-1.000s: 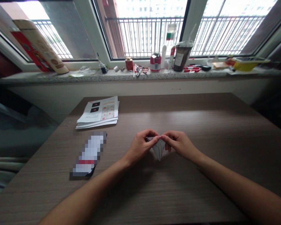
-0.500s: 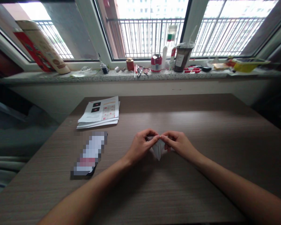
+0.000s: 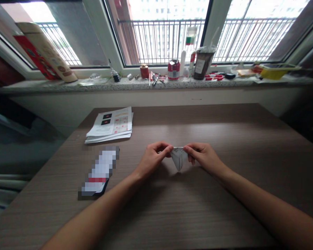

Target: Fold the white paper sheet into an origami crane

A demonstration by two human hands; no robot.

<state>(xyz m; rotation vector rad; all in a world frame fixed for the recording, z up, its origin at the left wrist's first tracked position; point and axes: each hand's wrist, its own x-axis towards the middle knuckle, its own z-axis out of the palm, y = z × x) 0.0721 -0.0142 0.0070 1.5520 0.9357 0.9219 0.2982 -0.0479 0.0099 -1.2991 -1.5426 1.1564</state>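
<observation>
A small folded paper piece [image 3: 178, 159], grey-white and pointed downward, is held just above the brown wooden table [image 3: 224, 139]. My left hand [image 3: 152, 160] pinches its upper left corner with closed fingers. My right hand [image 3: 203, 158] pinches the upper right corner in the same way. The two hands are a little apart, with the paper's top edge stretched between them. Both forearms reach in from the bottom of the view.
A stack of printed leaflets [image 3: 111, 125] lies at the table's far left. A blurred-out flat object [image 3: 99, 172] lies left of my hands. The windowsill [image 3: 156, 83] behind holds a red can [image 3: 173, 69], a dark cup [image 3: 201, 63], scissors and small clutter.
My hands have moved apart and slightly up the table. The paper's top, earlier closed between touching fingertips, is now pulled open into a wider edge.
</observation>
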